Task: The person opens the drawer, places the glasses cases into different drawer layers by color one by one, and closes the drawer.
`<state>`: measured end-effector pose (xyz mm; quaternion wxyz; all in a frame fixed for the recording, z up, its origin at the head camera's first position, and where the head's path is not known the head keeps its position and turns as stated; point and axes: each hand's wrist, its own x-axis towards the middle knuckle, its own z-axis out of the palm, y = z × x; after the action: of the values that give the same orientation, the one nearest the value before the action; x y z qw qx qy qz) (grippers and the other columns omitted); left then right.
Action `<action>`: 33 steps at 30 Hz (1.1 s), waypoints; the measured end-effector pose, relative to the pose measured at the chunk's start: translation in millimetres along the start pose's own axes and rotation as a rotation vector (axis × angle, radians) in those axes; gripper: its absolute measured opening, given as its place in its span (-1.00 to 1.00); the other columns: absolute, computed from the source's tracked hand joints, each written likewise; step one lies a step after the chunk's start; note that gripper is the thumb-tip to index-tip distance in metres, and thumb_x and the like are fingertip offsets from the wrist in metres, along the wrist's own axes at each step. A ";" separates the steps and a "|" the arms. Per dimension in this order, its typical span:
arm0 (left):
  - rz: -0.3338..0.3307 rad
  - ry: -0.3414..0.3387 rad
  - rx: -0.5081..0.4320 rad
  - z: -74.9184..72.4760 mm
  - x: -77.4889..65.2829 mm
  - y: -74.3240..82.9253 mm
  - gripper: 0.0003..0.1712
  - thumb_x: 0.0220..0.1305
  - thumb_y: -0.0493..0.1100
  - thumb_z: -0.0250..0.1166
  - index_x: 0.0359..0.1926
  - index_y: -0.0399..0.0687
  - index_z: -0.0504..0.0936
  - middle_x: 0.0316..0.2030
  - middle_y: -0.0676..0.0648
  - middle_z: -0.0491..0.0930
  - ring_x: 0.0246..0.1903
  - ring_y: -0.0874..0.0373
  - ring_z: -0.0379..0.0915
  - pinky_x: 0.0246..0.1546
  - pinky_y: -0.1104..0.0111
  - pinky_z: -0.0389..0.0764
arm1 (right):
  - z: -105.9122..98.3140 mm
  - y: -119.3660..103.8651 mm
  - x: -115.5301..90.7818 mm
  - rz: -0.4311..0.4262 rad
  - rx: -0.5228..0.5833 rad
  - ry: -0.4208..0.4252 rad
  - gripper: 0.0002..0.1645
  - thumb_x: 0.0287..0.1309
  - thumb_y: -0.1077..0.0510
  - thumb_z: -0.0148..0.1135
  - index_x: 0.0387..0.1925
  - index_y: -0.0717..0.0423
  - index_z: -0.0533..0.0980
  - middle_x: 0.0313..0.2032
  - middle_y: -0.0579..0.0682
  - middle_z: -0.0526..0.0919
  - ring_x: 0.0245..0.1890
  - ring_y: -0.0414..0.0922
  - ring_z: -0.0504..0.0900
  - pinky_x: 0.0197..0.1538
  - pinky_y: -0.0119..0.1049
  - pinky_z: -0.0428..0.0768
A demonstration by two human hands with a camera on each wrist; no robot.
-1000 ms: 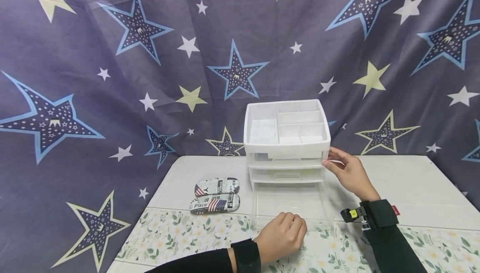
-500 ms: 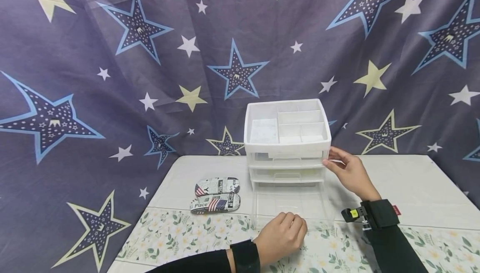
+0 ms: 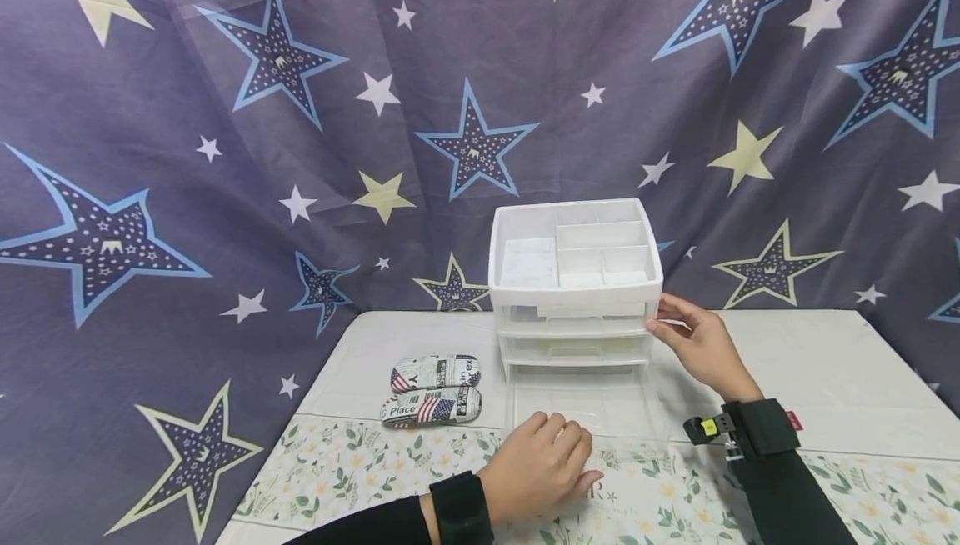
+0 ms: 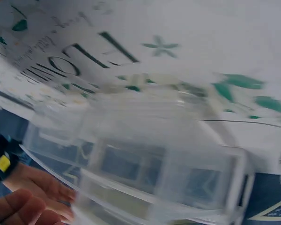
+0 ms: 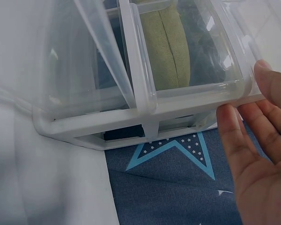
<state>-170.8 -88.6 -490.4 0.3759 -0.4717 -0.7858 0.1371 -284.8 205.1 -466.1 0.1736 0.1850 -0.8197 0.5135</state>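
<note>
A white plastic drawer unit (image 3: 573, 300) with clear drawers and a divided top tray stands at mid-table. Its bottom drawer (image 3: 592, 399) is pulled out towards me; the two above are in. My right hand (image 3: 702, 351) holds the unit's right side near the top drawers, thumb at the front edge and fingers on the side. In front of the bottom drawer is my left hand (image 3: 536, 466), fingers loosely bent and thumb out, holding nothing. An olive-green, seamed, cloth-like thing (image 5: 167, 51) shows inside a drawer in the right wrist view.
Two rounded oblong pieces (image 3: 431, 406) with newspaper and flag print lie left of the unit. A white cloth with a floral band (image 3: 360, 462) covers the table. A dark star-patterned curtain (image 3: 420, 112) hangs behind.
My left hand has come off the front of the bottom drawer and drawn back slightly to the left, its thumb now spread. The right hand and the unit have stayed put.
</note>
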 end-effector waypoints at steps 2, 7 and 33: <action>-0.019 0.007 -0.012 -0.1 -4.6 -6.0 -0.48 0.53 0.24 -0.04 -0.12 -0.01 0.66 -0.30 0.07 0.59 -0.34 0.16 0.52 -0.32 0.36 0.54 | -0.3 0.0 0.0 0.001 0.000 -0.001 -0.31 0.39 0.15 0.32 0.42 0.35 0.35 0.12 0.30 0.63 0.14 0.18 0.59 0.09 -0.69 0.47; -0.070 0.053 -0.028 1.1 -17.2 -24.9 -0.41 0.57 0.26 -0.13 -0.16 -0.03 0.67 -0.33 0.05 0.60 -0.37 0.14 0.49 -0.34 0.35 0.53 | -0.2 0.2 0.3 -0.004 0.006 -0.005 -0.30 0.39 0.15 0.32 0.42 0.37 0.34 0.13 0.31 0.62 0.14 0.19 0.59 0.09 -0.69 0.47; -0.508 -0.320 -0.283 34.7 -121.9 -121.8 -0.34 0.40 0.39 0.18 0.14 -0.03 0.66 0.03 -0.11 0.65 0.04 -0.05 0.59 0.06 0.06 0.63 | -0.2 2.5 0.4 -0.012 0.002 0.009 -0.33 0.39 0.15 0.33 0.39 0.38 0.37 0.08 0.30 0.65 0.00 -0.54 0.50 0.08 -0.69 0.48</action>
<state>-240.3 -249.7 -500.8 0.2007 -0.2808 -0.9385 0.0008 -286.4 206.3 -467.8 0.1802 0.1876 -0.8173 0.5141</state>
